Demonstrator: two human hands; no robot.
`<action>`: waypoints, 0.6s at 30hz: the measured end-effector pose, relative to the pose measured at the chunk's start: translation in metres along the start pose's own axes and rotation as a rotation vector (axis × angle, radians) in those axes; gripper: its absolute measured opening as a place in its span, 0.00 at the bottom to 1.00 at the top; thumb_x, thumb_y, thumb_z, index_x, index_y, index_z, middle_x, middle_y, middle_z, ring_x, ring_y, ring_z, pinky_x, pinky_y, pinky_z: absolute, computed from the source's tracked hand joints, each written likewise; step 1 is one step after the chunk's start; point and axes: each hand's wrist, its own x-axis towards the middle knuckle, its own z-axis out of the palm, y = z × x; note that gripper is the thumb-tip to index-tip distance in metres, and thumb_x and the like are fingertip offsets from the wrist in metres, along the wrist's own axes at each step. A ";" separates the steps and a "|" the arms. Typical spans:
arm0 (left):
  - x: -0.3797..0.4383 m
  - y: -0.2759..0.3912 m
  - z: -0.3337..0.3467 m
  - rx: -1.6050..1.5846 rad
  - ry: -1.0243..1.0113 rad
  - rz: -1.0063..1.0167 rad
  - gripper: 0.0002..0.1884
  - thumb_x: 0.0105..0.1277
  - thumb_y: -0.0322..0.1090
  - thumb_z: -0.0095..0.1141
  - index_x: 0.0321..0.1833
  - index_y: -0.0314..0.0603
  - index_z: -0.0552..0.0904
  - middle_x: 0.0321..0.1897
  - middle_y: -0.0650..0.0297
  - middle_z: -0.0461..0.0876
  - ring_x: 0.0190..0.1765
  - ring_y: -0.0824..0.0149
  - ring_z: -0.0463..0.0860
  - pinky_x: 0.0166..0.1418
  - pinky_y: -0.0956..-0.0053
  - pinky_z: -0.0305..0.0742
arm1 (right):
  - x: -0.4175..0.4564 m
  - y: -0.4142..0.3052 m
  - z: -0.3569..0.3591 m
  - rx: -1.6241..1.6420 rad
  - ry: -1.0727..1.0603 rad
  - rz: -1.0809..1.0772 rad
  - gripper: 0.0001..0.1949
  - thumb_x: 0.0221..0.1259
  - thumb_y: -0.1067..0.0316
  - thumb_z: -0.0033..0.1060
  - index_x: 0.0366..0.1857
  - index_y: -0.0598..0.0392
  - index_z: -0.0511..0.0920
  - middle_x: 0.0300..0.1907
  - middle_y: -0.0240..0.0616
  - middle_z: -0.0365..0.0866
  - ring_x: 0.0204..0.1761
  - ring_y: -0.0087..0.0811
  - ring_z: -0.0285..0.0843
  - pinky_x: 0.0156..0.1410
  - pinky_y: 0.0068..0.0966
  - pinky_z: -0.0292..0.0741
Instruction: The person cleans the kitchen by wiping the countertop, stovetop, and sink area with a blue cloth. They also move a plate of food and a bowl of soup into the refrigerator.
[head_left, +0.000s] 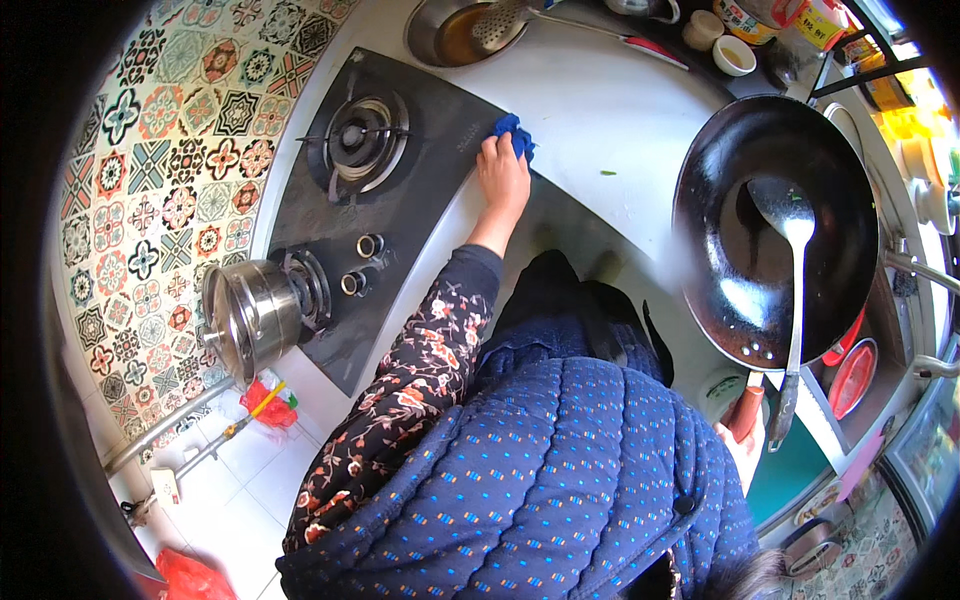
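My left hand (502, 180) grips a crumpled blue cloth (514, 133) at the right edge of the black gas cooktop (442, 112). The cloth touches the corner where the cooktop meets the white counter (600, 97). Off to the right, my right hand (741, 448) is closed around the wooden handle (747, 414) of a dark wok (832, 195). A metal wok spatula (799, 247) rests in the wok, its handle sticking out over the rim beside the wok's own. My right hand is partly hidden by that handle and my quilted vest.
A lidded steel pot (259, 307) stands on the nearer burner; the other burner (355, 139) is bare. At the back sits a metal bowl (420, 34) with brown liquid and a skimmer (499, 26). Behind the wok, a sink holds a red basket (853, 379). A green scrap (607, 173) lies on the counter.
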 end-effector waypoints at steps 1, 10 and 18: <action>0.011 0.005 0.011 -0.039 0.007 -0.043 0.20 0.58 0.32 0.61 0.53 0.39 0.76 0.50 0.52 0.72 0.52 0.48 0.74 0.57 0.57 0.70 | 0.000 -0.001 -0.001 0.004 0.010 0.002 0.25 0.44 0.74 0.64 0.51 0.58 0.68 0.37 0.30 0.68 0.34 0.21 0.67 0.40 0.19 0.67; 0.038 0.107 0.056 -0.214 -0.356 0.228 0.23 0.53 0.30 0.63 0.54 0.47 0.76 0.55 0.59 0.72 0.53 0.51 0.77 0.56 0.58 0.75 | -0.002 -0.011 0.018 0.000 0.111 0.075 0.25 0.43 0.74 0.65 0.50 0.58 0.69 0.36 0.29 0.67 0.33 0.20 0.66 0.38 0.18 0.66; 0.072 0.124 0.038 -0.957 -0.461 0.211 0.17 0.56 0.29 0.56 0.49 0.36 0.82 0.44 0.51 0.84 0.48 0.59 0.83 0.56 0.68 0.75 | -0.019 -0.014 0.038 -0.040 0.166 0.059 0.23 0.41 0.71 0.66 0.45 0.57 0.69 0.33 0.28 0.66 0.31 0.20 0.65 0.37 0.18 0.65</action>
